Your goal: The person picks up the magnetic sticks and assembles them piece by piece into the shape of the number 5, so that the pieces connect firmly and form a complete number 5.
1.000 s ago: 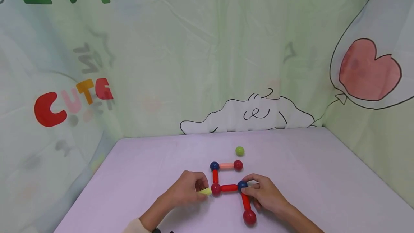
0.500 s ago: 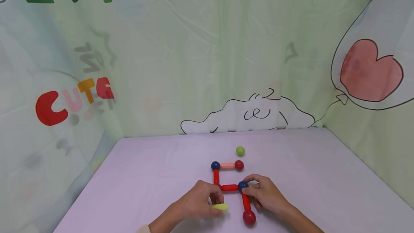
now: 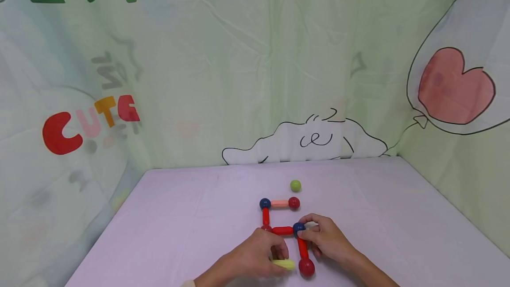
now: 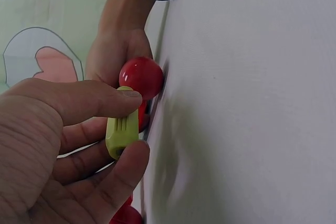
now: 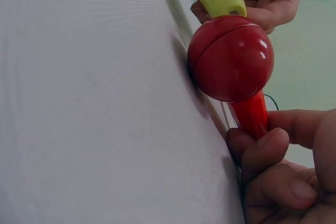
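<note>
My left hand [image 3: 279, 260] pinches a short yellow-green rod [image 3: 283, 264] between thumb and fingers, low on the lilac table [image 3: 179, 216]. The rod [image 4: 122, 129] lies level, its right end right at the big red ball [image 3: 307, 268]. That ball [image 5: 231, 59] caps a red rod [image 3: 303, 248] hanging from a blue ball [image 3: 299, 228]. My right hand [image 3: 308, 236] grips this red rod [image 5: 251, 114] and touches the blue ball. Further rods and balls join on: a horizontal red rod [image 3: 283, 230], a vertical red rod [image 3: 265, 216], a pink rod [image 3: 280, 203].
A loose green ball [image 3: 295, 185] lies beyond the figure, toward the back of the table. Printed cloth walls [image 3: 239, 79] close in the back and both sides. Bare tabletop spreads left and right of the hands.
My left hand has carried the yellow-green rod from beside the middle-left red ball down and right to the bottom red ball. The right hand has stayed on its rod.
</note>
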The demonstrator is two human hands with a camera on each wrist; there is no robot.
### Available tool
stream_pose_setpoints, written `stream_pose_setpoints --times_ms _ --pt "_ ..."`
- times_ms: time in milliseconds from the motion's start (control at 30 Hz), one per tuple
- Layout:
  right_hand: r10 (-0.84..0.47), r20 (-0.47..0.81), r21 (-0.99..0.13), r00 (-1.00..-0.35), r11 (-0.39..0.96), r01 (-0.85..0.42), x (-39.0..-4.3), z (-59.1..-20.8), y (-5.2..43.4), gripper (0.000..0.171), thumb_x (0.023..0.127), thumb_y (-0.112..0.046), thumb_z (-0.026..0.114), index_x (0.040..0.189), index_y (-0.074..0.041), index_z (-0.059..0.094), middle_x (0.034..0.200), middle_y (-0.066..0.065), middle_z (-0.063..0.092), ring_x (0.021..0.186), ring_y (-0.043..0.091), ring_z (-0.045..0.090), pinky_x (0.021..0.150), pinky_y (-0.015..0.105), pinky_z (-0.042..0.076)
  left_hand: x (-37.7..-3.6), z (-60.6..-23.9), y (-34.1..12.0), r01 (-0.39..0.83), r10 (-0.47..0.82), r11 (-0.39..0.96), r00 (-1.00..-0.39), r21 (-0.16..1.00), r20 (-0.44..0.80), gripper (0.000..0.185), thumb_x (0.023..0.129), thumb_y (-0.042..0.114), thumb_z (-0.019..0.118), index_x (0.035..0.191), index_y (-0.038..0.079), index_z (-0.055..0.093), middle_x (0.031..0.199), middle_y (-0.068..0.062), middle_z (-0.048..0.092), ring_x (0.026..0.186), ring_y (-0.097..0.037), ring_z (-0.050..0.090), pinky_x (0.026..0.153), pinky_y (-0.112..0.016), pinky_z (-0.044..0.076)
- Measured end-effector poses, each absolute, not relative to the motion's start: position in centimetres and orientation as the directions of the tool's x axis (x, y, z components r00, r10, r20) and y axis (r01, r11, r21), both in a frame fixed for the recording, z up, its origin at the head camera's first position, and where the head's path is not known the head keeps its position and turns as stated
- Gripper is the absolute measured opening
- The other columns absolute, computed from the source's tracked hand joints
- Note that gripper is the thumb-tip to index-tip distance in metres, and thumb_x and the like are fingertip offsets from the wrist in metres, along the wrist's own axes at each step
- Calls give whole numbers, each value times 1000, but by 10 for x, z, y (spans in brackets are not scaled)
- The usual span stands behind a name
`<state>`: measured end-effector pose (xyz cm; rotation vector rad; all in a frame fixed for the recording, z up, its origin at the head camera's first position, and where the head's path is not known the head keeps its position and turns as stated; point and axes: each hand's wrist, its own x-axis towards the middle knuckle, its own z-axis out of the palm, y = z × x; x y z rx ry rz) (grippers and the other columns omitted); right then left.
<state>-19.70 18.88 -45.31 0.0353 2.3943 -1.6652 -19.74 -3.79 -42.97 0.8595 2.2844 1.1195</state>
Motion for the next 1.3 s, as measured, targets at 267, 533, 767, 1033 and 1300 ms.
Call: stream_pose_setpoints --times_ms 267,533,767,1033,1300 --pt "-100 -201 -921 -975 359 153 -197 -452 189 35 94 -16 70 124 -2 58 62 7 58 46 17 48 50 23 41 -197 -431 -33 383 731 449 -677 807 -86 16 80 5 83 90 13 74 76 14 64 69 0 59 68 -16 53" --pt "-108 -197 -922 -975 359 147 -197 -452 189 36 94 -17 70 124 -2 58 62 7 58 46 17 49 49 24 41 -197 -427 -35 369 733 462 -671 806 -113 20 80 3 82 93 14 73 79 14 64 71 -1 60 69 -16 53" --pt "-115 -194 -923 -974 359 141 -196 -452 190 37 94 -18 71 124 -1 58 63 6 59 47 17 49 50 23 42 -199 -428 -37 378 742 459 -661 804 -113 21 81 5 83 97 13 72 81 14 65 73 -1 61 70 -16 53" --pt "-126 -187 -928 -974 348 133 -198 -452 189 36 94 -17 70 124 -1 58 63 7 59 46 16 49 49 23 41 -209 -420 -41 396 737 448 -671 802 -80 12 87 14 79 97 13 72 81 13 65 73 -2 60 69 -18 53" --pt "-117 -188 -923 -975 361 135 -197 -453 189 37 94 -18 71 124 -1 59 64 7 60 47 17 49 49 24 42 -232 -402 -35 556 728 476 -684 681 50 12 90 16 77 98 10 72 78 13 62 71 -2 55 65 -18 51"
